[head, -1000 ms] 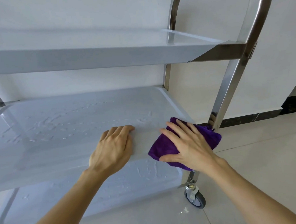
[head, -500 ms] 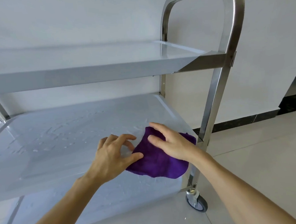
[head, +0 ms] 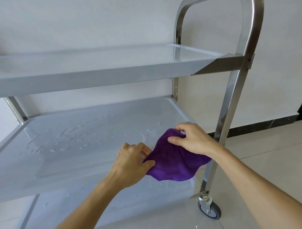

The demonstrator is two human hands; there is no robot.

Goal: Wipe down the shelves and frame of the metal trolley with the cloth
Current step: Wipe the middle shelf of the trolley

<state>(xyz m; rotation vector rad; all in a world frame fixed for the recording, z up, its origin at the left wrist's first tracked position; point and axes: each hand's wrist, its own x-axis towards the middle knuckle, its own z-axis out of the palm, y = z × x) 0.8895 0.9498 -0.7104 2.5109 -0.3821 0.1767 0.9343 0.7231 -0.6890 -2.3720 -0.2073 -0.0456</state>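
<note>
A metal trolley with three shelves stands against the wall, its steel frame post on the right. The middle shelf is wet with streaks and droplets. A purple cloth hangs over that shelf's front right corner. My left hand pinches the cloth's left edge between thumb and fingers. My right hand grips the cloth's bunched upper edge. The cloth is stretched between both hands, its lower part drooping below the shelf rim.
The top shelf overhangs the middle one, limiting height. The bottom shelf also carries droplets. A caster wheel sits under the right post on the tiled floor. A white wall stands behind.
My right hand lifted off the flat cloth and bunched its upper edge. My left hand left the shelf rim and took the cloth's left edge. The view tilted upward.
</note>
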